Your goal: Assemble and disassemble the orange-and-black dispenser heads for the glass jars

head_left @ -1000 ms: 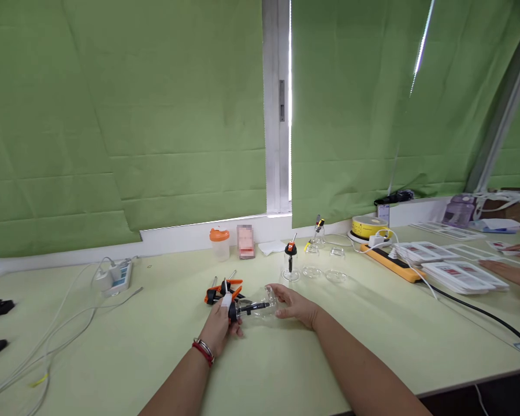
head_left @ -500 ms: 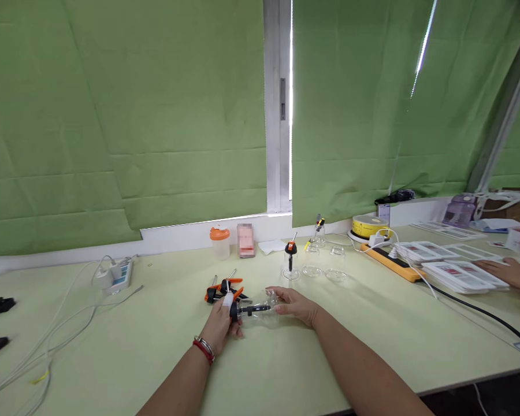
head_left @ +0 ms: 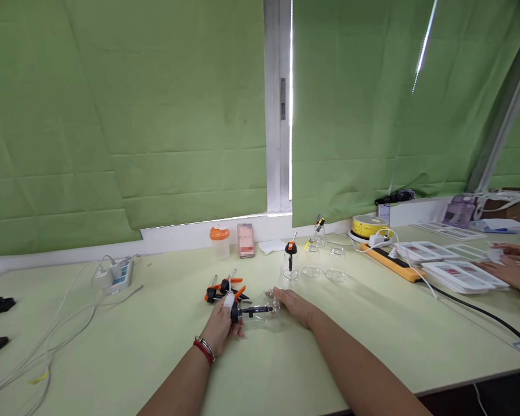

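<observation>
A clear glass bottle [head_left: 264,319] lies sideways between my hands, low over the table. My left hand [head_left: 220,323], with a white wrap on one finger, is closed around its black cap [head_left: 234,312], which has a metal spout and an orange lever. A dark tube runs from the cap inside the glass. My right hand [head_left: 295,305] holds the bottle's base, its fingers partly hidden behind the glass. Just beyond my left hand lie several loose black-and-orange caps [head_left: 214,293] with metal spouts. A similar capped bottle [head_left: 290,264] stands upright farther back.
Clear glass vessels [head_left: 312,263] stand right of the capped bottle. An orange-lidded cup [head_left: 220,242] and pink box [head_left: 246,241] are near the wall. White cables [head_left: 54,332] cross the left side. On the right are an orange power strip [head_left: 392,263], stacked cards [head_left: 459,277] and another person's hands [head_left: 509,268].
My right hand has shifted slightly at the bottle's base, while my left hand keeps its grip on the cap. At the far right, the other person's hands have come together over a white piece.
</observation>
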`<action>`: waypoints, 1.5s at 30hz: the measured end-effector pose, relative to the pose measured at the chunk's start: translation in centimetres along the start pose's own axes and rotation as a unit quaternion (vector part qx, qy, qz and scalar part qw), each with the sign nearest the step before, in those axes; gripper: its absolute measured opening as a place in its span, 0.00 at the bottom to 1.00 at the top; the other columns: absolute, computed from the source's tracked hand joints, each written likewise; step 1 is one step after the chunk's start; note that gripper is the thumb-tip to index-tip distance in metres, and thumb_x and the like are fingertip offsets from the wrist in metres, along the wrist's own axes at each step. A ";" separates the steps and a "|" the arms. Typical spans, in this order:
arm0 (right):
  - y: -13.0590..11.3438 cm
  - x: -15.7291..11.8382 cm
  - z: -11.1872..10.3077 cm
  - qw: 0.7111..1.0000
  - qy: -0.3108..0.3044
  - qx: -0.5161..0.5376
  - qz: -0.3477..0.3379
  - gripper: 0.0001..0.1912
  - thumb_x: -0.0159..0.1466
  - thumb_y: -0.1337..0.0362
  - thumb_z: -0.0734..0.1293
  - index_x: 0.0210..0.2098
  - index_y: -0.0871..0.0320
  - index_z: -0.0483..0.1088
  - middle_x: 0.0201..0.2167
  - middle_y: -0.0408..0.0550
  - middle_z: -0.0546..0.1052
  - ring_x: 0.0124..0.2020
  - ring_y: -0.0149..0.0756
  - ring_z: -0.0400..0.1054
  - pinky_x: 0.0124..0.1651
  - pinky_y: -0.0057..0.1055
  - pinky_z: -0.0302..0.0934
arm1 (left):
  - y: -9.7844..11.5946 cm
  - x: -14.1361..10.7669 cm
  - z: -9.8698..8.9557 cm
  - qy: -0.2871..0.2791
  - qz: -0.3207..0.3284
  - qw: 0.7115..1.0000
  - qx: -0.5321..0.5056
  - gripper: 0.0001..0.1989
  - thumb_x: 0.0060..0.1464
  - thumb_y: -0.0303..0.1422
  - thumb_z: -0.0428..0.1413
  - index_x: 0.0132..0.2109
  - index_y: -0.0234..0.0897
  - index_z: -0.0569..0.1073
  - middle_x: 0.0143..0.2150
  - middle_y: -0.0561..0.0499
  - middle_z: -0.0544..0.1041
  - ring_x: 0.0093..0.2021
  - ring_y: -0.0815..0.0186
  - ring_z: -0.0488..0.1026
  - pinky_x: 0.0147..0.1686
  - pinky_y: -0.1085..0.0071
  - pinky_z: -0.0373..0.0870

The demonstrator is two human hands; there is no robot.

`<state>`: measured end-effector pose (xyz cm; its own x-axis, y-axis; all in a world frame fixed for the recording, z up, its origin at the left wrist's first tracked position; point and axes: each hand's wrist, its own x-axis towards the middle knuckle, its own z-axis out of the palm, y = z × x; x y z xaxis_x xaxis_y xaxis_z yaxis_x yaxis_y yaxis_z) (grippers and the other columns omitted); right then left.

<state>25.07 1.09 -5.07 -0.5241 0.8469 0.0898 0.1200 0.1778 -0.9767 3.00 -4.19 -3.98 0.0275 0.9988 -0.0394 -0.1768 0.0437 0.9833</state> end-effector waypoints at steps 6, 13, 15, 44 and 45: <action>0.6 0.3 -0.2 0.999 -0.003 0.041 0.013 0.38 0.56 0.37 0.59 0.53 0.59 0.67 0.55 0.55 0.68 0.58 0.48 0.56 0.62 0.44 0.41 | 0.0 0.1 0.0 0.027 -0.007 1.000 -0.008 0.22 0.48 0.53 0.50 0.32 0.36 0.66 0.16 0.56 0.68 0.10 0.74 0.56 0.15 0.71 0.65; 1.2 0.3 -0.9 0.994 -0.072 0.063 -0.051 0.52 0.43 0.54 0.77 0.62 0.50 0.51 0.62 0.54 0.56 0.62 0.45 0.48 0.61 0.41 0.45 | 0.1 0.3 -0.3 0.035 -0.007 0.999 -0.026 0.26 0.48 0.54 0.50 0.36 0.32 0.70 0.16 0.55 0.68 0.11 0.75 0.55 0.17 0.71 0.66; 1.1 0.3 -0.8 0.995 -0.063 0.049 -0.062 0.47 0.41 0.57 0.77 0.58 0.52 0.57 0.58 0.52 0.61 0.60 0.45 0.52 0.60 0.41 0.46 | 0.1 0.3 -0.3 0.036 -0.010 0.999 -0.026 0.26 0.49 0.54 0.49 0.37 0.33 0.70 0.16 0.55 0.69 0.11 0.75 0.55 0.16 0.70 0.66; 0.9 0.3 -0.5 0.995 -0.058 0.063 -0.046 0.38 0.49 0.51 0.73 0.56 0.54 0.61 0.54 0.52 0.65 0.58 0.46 0.56 0.58 0.42 0.49 | -0.3 0.4 -0.2 0.043 -0.013 0.999 -0.008 0.24 0.48 0.54 0.50 0.34 0.34 0.68 0.14 0.56 0.67 0.10 0.74 0.55 0.14 0.72 0.64; 0.9 0.3 -0.5 0.995 -0.057 0.070 -0.038 0.37 0.49 0.51 0.72 0.56 0.54 0.62 0.54 0.52 0.65 0.58 0.47 0.55 0.59 0.43 0.49 | -0.4 0.4 -0.2 0.039 -0.012 0.999 -0.004 0.24 0.48 0.54 0.50 0.34 0.34 0.68 0.14 0.56 0.67 0.10 0.74 0.55 0.14 0.72 0.64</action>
<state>25.40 1.74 -5.78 -0.6207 0.7696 0.1496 -0.0385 0.1606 -0.9863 2.89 -3.81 -4.37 -0.0453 0.9961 -0.0763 -0.1850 0.0667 0.9805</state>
